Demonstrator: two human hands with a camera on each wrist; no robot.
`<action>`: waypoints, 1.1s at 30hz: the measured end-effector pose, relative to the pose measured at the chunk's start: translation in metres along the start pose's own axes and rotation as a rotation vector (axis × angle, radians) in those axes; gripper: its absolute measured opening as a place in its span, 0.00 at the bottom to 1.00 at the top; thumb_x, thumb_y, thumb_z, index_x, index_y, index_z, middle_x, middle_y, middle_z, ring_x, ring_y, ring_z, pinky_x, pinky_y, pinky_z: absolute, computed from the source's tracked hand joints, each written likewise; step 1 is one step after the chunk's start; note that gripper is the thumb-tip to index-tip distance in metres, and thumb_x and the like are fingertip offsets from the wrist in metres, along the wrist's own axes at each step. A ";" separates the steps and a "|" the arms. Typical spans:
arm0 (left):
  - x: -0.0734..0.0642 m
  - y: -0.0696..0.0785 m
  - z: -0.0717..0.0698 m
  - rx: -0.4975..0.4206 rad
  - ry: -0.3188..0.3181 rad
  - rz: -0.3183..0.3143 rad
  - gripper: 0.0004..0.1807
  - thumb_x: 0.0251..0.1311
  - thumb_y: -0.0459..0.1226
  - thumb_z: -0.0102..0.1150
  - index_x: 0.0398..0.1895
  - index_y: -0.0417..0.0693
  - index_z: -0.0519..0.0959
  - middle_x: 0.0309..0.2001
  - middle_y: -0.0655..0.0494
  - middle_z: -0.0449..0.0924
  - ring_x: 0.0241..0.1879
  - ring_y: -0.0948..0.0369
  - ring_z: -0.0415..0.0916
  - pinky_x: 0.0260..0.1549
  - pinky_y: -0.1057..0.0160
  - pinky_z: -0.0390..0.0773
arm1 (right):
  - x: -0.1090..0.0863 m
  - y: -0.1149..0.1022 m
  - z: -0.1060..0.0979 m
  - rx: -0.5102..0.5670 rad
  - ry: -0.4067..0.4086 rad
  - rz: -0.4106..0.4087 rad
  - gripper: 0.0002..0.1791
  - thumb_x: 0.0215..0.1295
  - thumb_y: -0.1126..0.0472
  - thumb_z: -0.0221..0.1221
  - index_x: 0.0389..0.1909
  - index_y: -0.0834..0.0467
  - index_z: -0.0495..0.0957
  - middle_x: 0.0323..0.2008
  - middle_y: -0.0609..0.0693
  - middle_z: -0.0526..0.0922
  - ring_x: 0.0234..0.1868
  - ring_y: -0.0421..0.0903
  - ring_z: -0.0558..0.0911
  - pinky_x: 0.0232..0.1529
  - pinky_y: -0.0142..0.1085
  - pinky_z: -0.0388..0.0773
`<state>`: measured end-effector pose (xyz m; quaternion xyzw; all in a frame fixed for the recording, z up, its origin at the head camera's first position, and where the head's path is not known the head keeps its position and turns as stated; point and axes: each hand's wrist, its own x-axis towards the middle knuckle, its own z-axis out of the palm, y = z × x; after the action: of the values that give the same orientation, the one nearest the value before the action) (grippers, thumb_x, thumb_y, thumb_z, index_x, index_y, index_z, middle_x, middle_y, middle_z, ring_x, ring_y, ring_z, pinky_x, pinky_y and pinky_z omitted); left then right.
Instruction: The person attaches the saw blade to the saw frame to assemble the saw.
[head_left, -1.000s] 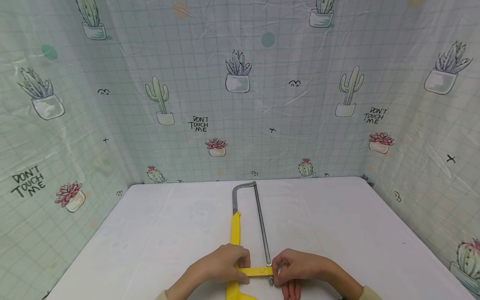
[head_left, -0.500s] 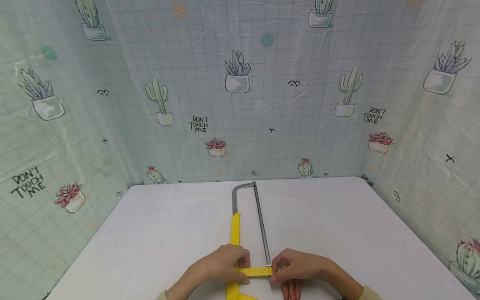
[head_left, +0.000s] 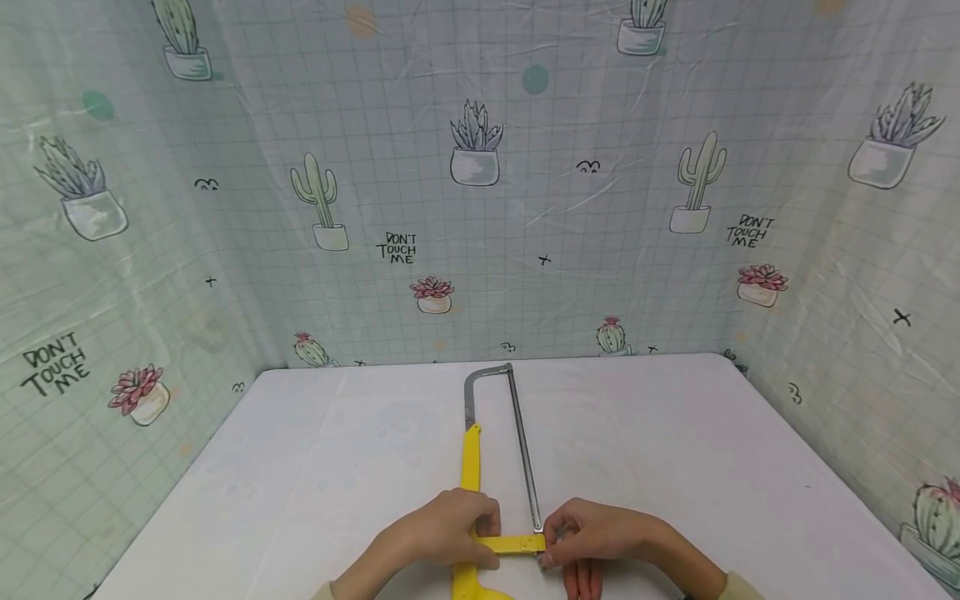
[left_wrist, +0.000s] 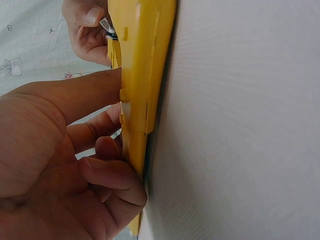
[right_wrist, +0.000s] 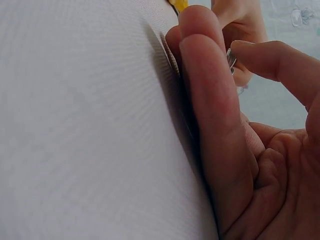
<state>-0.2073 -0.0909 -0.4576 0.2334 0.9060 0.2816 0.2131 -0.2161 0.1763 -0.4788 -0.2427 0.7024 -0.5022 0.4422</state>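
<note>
A hacksaw with a yellow frame [head_left: 471, 458] lies on the white table, its grey bow pointing away from me. Its blade [head_left: 523, 450] runs along the right side. My left hand [head_left: 450, 527] grips the yellow frame near the handle, thumb on the near side and fingers curled over it. At the blade's near end my right hand [head_left: 603, 531] pinches a small metal wing nut [left_wrist: 107, 27] between thumb and index finger. That wing nut [right_wrist: 231, 59] shows beside the thumb tip in the right wrist view. The other right fingers rest on the table. Part of the handle is cut off below.
The white table [head_left: 337, 450] spreads out around the saw. A grid-patterned curtain [head_left: 480, 225] printed with cacti hangs behind the table and along both sides.
The right thumb has shifted slightly left onto the wing nut, covering more of it. The left hand and the hacksaw have stayed still.
</note>
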 end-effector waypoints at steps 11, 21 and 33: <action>0.001 0.000 0.000 -0.004 0.000 0.000 0.12 0.52 0.42 0.78 0.31 0.59 0.80 0.29 0.68 0.79 0.27 0.68 0.71 0.31 0.69 0.73 | -0.001 0.000 -0.002 -0.017 -0.003 -0.011 0.06 0.71 0.60 0.59 0.41 0.58 0.80 0.32 0.82 0.82 0.16 0.34 0.83 0.20 0.26 0.77; 0.002 0.000 0.001 0.004 0.006 0.000 0.12 0.52 0.42 0.78 0.30 0.59 0.80 0.29 0.68 0.79 0.27 0.68 0.71 0.31 0.69 0.73 | -0.001 0.003 -0.003 0.000 -0.012 -0.006 0.06 0.70 0.63 0.57 0.44 0.58 0.80 0.25 0.54 0.89 0.17 0.34 0.83 0.22 0.25 0.78; 0.001 0.000 0.001 0.000 0.005 0.006 0.12 0.52 0.42 0.78 0.30 0.59 0.80 0.29 0.68 0.79 0.27 0.68 0.70 0.30 0.69 0.73 | 0.001 0.005 -0.004 0.035 -0.033 -0.012 0.05 0.72 0.64 0.58 0.43 0.60 0.79 0.27 0.59 0.89 0.18 0.34 0.84 0.22 0.26 0.79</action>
<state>-0.2078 -0.0903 -0.4587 0.2353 0.9058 0.2829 0.2100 -0.2195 0.1795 -0.4832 -0.2474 0.6848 -0.5130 0.4547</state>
